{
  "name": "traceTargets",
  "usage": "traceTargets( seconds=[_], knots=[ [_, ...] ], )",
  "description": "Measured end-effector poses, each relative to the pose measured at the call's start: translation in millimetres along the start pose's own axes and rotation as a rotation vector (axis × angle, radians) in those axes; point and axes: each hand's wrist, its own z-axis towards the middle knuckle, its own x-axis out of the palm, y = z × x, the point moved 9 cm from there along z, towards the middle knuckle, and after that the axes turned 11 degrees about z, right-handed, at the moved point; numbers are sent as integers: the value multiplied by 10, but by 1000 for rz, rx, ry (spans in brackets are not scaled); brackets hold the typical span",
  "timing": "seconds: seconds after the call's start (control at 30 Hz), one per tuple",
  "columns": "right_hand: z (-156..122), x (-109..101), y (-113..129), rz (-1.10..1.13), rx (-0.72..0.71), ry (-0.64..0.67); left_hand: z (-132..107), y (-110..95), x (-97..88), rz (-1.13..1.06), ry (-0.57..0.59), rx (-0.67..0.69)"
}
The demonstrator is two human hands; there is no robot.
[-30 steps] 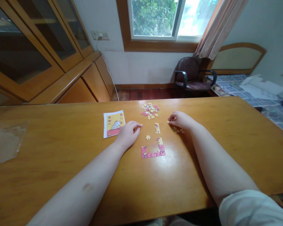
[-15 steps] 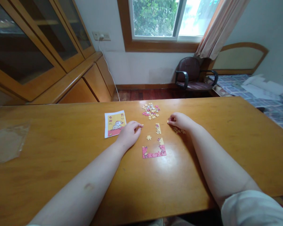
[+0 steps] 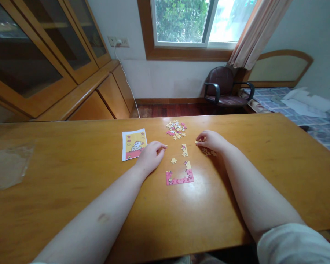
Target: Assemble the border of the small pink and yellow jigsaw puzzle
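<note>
The left hand (image 3: 151,156), fingers nearly closed, seems to pinch a yellow piece (image 3: 166,146); the right hand (image 3: 211,140) likewise pinches a pale piece (image 3: 196,142). Between them, nearer the body, lies the joined pink section (image 3: 179,181). Pieces look light, stiff, probably card: grip opposite edges.

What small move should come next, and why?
Probably bring the yellow piece in the right hand beside the short yellow strip to test the fit: that hand has the piece pinched, and the strip lies nearby, apart from the joined pink border. Whether they match is too small to tell.
</note>
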Motion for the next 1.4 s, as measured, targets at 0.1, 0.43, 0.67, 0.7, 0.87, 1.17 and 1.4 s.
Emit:
traceTargets(
  seconds=[0.1, 0.43, 0.67, 0.7, 0.87, 1.17, 1.4],
  knots=[
    [10, 25, -74, 22, 70, 19, 2, 6, 7, 1, 1, 1],
    [-53, 107, 4, 45, 88, 162, 6, -5, -3, 6, -14, 11],
    [-17, 9, 20, 16, 21, 47, 6, -13, -5, 1, -11, 7],
    [-15, 14, 18, 13, 24, 49, 5, -14, -6, 2, -10, 6],
    [-14, 29, 30, 0, 17, 67, 3, -10, -9, 0, 0, -4],
    [-29, -37, -141, 41, 89, 80, 7, -1, 4, 3, -5, 10],
    [-55, 48, -108, 23, 126, 156, 9, 4, 14, 8, -2, 10]
  ],
)
